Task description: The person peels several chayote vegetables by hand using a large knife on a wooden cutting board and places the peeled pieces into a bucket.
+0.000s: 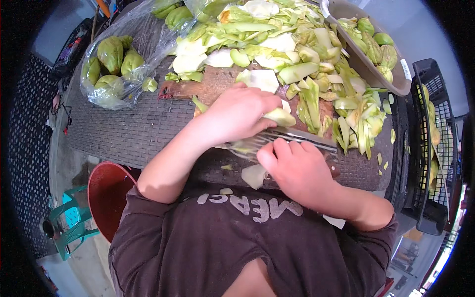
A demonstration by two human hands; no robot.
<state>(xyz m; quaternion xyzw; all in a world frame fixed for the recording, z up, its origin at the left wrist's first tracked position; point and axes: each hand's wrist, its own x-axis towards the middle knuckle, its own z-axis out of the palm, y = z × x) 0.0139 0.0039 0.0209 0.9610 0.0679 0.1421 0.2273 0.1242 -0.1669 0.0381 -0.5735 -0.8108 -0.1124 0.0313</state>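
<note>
My left hand point(243, 111) pinches a pale green chayote piece point(281, 117) over a wooden cutting board point(217, 80). My right hand point(298, 170) is closed around the handle of a metal-bladed cutting tool point(248, 144). Its blade is blurred into stripes and lies just below the held piece; my fist covers most of the handle. Cut chayote slices point(258, 80) and a heap of peels and slices point(256, 29) spread over the board and beyond it. One flat slice point(254, 176) rests near my shirt.
Whole chayotes point(110, 55) sit in a clear plastic bag point(148, 48) at the left. A grey-brown basin point(395, 83) with more chayotes stands at the far right, beside a black plastic crate point(436, 148). All this surrounds a woven-surface table point(122, 130). A red bucket point(107, 196) is at lower left.
</note>
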